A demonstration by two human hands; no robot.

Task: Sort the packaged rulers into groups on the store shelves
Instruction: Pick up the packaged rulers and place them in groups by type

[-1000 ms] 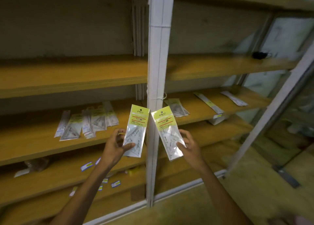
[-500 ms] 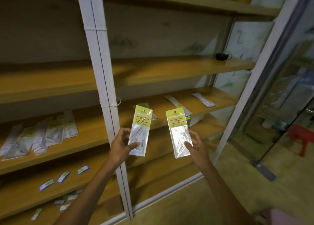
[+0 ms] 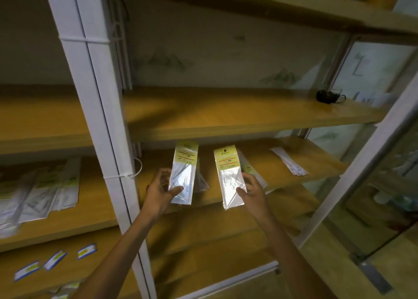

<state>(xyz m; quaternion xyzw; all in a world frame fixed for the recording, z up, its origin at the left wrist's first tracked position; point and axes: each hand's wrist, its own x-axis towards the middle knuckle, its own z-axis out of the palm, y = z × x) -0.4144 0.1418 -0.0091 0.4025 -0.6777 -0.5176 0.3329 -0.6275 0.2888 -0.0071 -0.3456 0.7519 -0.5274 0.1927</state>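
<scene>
Left hand [image 3: 158, 192] pinches one packaged ruler [image 3: 183, 172]; right hand [image 3: 252, 192] grips another packaged ruler [image 3: 229, 176], both upright.

A white metal post [image 3: 90, 118] stands in front of me, bound with white cable ties [image 3: 123, 176] at two heights. A small black thing [image 3: 325, 96] with a cord sits near the far right end of the upper wooden board; I cannot tell what it is. Down to my left, small blue and white labels [image 3: 87, 251] lie scattered on a lower board. A second pale post [image 3: 371, 149] slants along my right, with glass [image 3: 384, 199] beyond it and a tan floor [image 3: 395, 264] below
</scene>
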